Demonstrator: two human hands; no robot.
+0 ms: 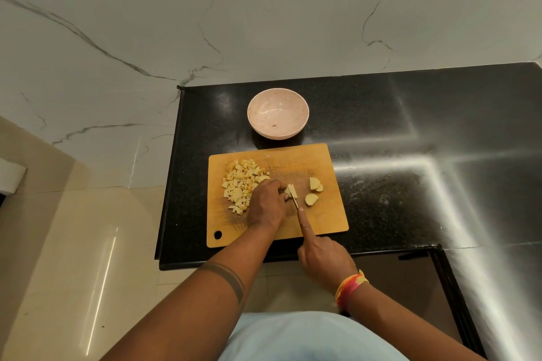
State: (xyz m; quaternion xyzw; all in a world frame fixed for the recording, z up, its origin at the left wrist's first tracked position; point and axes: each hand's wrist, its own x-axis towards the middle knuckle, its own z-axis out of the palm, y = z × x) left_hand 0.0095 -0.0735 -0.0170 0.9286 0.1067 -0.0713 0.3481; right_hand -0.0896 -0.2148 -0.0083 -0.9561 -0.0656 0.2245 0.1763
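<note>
Currently you work at the black counter point(381, 126), dicing on the cutting board point(322, 223); the bowl point(278, 111) waits just beyond it. The diced pile point(242, 184) lies board-left. Your left hand point(265, 208) curls its fingers onto the potato strips point(291, 190) mid-board; your right hand point(322, 258) grips the knife point(294, 201), forefinger along the spine. Next, crosscut the strips; keep fingertips tucked clear of the blade.

left hand point(267, 205) holds potato piece point(291, 190) on cutting board point(322, 220); right hand point(324, 258) grips knife point(294, 201).
</note>
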